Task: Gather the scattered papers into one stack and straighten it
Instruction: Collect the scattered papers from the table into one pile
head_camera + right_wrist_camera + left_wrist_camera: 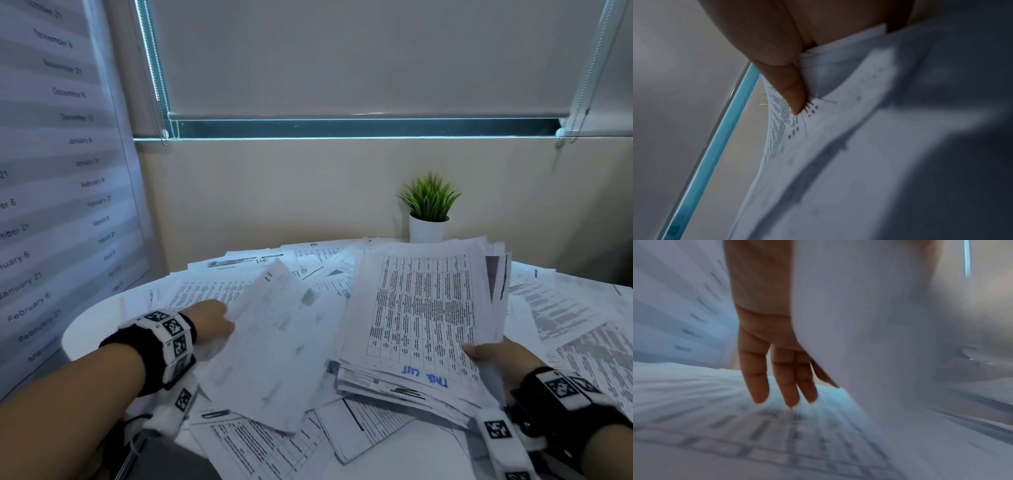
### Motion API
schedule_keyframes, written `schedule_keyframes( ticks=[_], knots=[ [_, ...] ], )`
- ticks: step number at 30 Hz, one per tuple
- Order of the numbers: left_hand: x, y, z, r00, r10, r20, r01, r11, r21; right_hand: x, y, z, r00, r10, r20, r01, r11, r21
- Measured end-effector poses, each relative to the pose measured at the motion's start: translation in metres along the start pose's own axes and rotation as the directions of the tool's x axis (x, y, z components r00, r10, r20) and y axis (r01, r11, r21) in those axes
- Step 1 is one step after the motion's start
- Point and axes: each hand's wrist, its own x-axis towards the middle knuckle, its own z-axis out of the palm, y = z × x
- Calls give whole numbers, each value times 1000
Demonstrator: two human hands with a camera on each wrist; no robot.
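Note:
Printed papers (582, 329) lie scattered all over a round white table (92, 325). My right hand (493, 353) grips a thick stack of sheets (424, 308) at its near right corner and holds it tilted up above the table. In the right wrist view the thumb (789, 84) presses on the stack (838, 146). My left hand (209, 322) holds a single white sheet (270, 342) by its left edge, lifted and slanted, left of the stack. In the blurred left wrist view three fingers (785, 378) hang straight beside that sheet (869, 337); the thumb is hidden behind it.
A small potted plant (428, 212) stands at the table's far edge against the wall. A large printed chart of dates (51, 171) hangs on the left wall. More papers (267, 445) overlap near the front edge.

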Motion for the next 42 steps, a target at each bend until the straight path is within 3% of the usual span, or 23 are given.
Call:
schedule_keyframes(
  ticks=[6,11,15,18,22,24,26,28,30,33,34,36,37,42],
  knots=[
    [20,-64,-9,961,-266,-75,272,959,82,24,17,-15,998,-48,28,49,998,-41],
    [24,-76,-2,953,-291,-81,297,952,69,32,21,-22,998,-40,43,43,996,-78],
    [26,-83,-5,949,-294,-116,311,933,179,24,16,-20,999,-41,32,44,996,-81],
    [27,-86,-8,952,-229,-201,261,954,148,4,1,-4,999,-13,46,15,999,-29],
    [23,-70,-21,896,-160,-414,113,984,-136,9,5,-5,1000,-15,11,16,998,-54],
    [17,-49,-36,904,-46,-425,-11,991,-131,11,7,-8,1000,-20,11,21,998,-59],
    [11,-24,-52,909,100,-404,-107,994,5,15,10,-10,1000,-12,19,13,999,-50],
    [8,4,-68,867,223,-446,-183,974,130,14,10,-9,999,-42,33,44,998,-50],
    [-3,35,-85,799,263,-541,-248,963,101,5,3,-3,998,-29,55,31,999,-38],
    [-26,80,-109,699,144,-700,-431,867,-252,-1,-1,-2,999,-14,42,15,1000,-22],
    [-33,92,-114,706,59,-705,-490,760,-427,-1,0,-1,999,-14,34,15,1000,-26],
    [-39,112,-115,768,-32,-639,-542,498,-677,6,5,-5,999,-30,28,32,998,-55],
    [-40,119,-111,795,-17,-606,-535,452,-714,9,8,-6,999,-30,25,32,998,-46],
    [-25,144,-55,922,216,-321,-386,549,-741,7,6,-3,1000,-25,12,24,999,25]
  ],
)
